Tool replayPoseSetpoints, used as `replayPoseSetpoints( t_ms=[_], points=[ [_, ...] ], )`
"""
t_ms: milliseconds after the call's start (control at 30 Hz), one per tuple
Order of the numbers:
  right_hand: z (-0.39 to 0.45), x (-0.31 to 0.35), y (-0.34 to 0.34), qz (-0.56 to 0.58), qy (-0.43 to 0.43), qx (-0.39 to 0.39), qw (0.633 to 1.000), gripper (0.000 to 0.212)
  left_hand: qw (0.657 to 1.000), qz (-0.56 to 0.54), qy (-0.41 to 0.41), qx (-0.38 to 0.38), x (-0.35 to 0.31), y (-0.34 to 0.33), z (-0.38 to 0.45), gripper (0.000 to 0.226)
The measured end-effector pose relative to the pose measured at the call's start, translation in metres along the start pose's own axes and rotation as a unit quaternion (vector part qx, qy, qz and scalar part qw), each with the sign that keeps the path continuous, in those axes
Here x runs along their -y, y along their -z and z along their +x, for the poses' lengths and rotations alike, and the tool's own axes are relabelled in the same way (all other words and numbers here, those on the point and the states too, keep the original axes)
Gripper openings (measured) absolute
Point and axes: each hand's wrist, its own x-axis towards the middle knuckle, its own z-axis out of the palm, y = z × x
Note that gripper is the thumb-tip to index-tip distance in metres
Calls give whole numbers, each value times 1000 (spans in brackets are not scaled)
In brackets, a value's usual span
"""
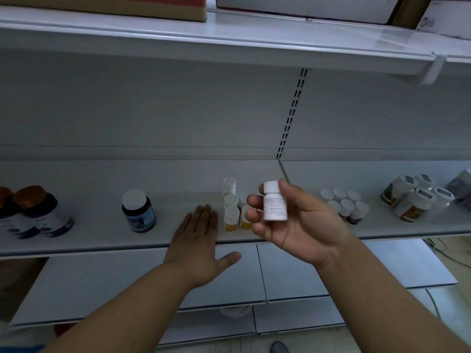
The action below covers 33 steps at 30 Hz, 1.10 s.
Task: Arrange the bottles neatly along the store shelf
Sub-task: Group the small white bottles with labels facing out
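My right hand point(300, 225) holds a small white bottle point(274, 203) with a white cap, upright, in front of the shelf point(102, 240). Just behind and left of it, several small white-capped bottles with yellow labels point(231, 215) stand in two short rows on the shelf. My left hand point(201, 240) lies flat and open at the shelf's front edge, its fingertips just left of that group. A dark bottle with a white cap point(139, 211) stands alone further left.
Two brown-capped bottles point(38, 212) stand at the far left. A block of white-capped dark bottles point(346, 203) and several wider jars point(415, 197) are on the right. An upper shelf point(229, 39) carries boxes. Lower shelves jut out beneath.
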Motion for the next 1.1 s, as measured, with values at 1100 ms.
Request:
replayPoseSetpoints(
  t_ms=[1100],
  points=[
    [48,56,21,-620,143,-258,727,11,1000,-4,2,6,1,-4,3,118]
  ],
)
